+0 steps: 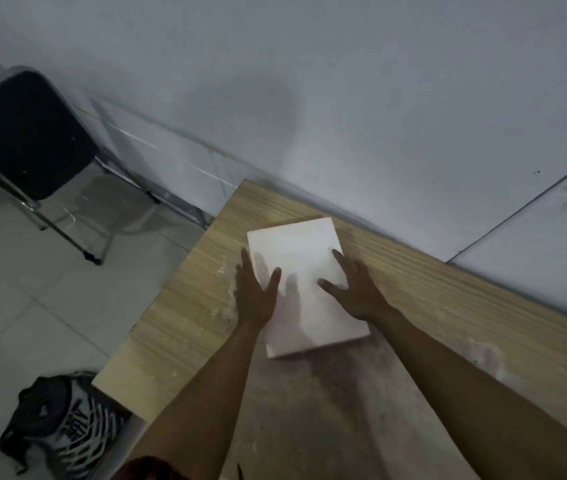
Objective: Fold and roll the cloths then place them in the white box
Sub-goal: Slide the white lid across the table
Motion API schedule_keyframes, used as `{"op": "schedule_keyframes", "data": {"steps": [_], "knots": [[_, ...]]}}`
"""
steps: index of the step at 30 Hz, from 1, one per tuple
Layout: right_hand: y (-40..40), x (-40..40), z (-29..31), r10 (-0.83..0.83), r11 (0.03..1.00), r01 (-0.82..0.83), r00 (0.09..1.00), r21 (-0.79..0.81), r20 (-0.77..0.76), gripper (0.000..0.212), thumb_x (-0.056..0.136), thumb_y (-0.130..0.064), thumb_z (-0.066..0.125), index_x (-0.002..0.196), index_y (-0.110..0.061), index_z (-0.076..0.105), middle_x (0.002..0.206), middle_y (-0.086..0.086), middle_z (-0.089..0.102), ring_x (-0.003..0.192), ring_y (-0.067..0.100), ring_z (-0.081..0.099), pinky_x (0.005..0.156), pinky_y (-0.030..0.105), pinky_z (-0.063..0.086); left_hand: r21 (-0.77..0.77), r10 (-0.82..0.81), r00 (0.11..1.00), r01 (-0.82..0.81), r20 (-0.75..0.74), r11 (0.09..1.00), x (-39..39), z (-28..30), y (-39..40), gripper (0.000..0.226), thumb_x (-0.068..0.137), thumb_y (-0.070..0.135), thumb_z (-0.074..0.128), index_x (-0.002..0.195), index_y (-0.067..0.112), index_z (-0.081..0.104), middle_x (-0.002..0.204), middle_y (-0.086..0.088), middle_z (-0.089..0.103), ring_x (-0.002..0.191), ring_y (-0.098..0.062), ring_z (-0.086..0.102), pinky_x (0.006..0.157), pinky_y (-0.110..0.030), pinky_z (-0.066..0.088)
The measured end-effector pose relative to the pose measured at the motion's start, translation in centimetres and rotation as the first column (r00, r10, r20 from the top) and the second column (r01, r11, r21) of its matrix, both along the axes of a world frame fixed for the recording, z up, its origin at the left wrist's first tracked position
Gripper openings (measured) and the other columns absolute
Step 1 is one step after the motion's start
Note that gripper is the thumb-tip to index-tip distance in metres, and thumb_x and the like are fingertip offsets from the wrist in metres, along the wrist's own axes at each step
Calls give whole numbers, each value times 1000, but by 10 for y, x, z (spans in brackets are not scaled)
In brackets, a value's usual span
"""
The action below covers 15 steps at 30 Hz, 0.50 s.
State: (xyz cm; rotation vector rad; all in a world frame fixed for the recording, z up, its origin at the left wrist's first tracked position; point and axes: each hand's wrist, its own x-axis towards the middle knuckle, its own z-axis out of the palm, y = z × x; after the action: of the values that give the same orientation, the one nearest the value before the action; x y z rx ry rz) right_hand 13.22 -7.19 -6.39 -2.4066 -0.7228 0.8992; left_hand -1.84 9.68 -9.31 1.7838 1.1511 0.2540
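Observation:
A flat white box [295, 258] with its lid on lies on the wooden table [431, 306], near the table's far left corner. My left hand [252, 296] rests flat against the box's left edge, fingers apart and pointing away from me. My right hand [354, 289] lies flat on the box's right side, thumb spread across the top. Neither hand grips anything. No cloth is visible on the table.
A black folding chair [22, 133] stands on the tiled floor at the left. A black-and-white patterned bag [63, 424] lies on the floor beside the table's near left corner. A grey wall runs right behind the table.

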Motion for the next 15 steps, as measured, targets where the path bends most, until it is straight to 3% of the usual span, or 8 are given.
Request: {"op": "schedule_keyframes", "data": {"steps": [3, 7, 15], "knots": [[3, -7, -6, -17, 1000, 17, 991, -2, -130, 94, 75, -92, 46, 155, -59, 9, 172, 3, 13, 156, 30, 17, 123, 52, 25, -42, 0, 1000, 1, 26, 999, -3, -7, -22, 87, 92, 62, 54, 158, 39, 3, 167, -2, 16, 152, -26, 20, 122, -47, 23], [1, -23, -7, -89, 996, 89, 992, -7, -86, 102, 59, -106, 38, 148, -70, 3, 171, 10, 13, 156, 35, 19, 119, 54, 28, -33, -10, 1000, 9, -24, 999, -4, -10, -30, 80, 92, 66, 50, 157, 43, 10, 165, -4, 20, 151, -26, 24, 118, -43, 26], [-30, -29, 15, -136, 990, 131, 985, 50, 108, 96, 73, -94, 48, 151, -66, -1, 154, 14, 31, 137, 41, 44, 108, 56, 44, 19, -134, 990, 135, -54, 991, 14, 17, -45, 87, 87, 74, 48, 156, 45, 5, 166, -6, 18, 149, -33, 27, 117, -51, 28]]}}
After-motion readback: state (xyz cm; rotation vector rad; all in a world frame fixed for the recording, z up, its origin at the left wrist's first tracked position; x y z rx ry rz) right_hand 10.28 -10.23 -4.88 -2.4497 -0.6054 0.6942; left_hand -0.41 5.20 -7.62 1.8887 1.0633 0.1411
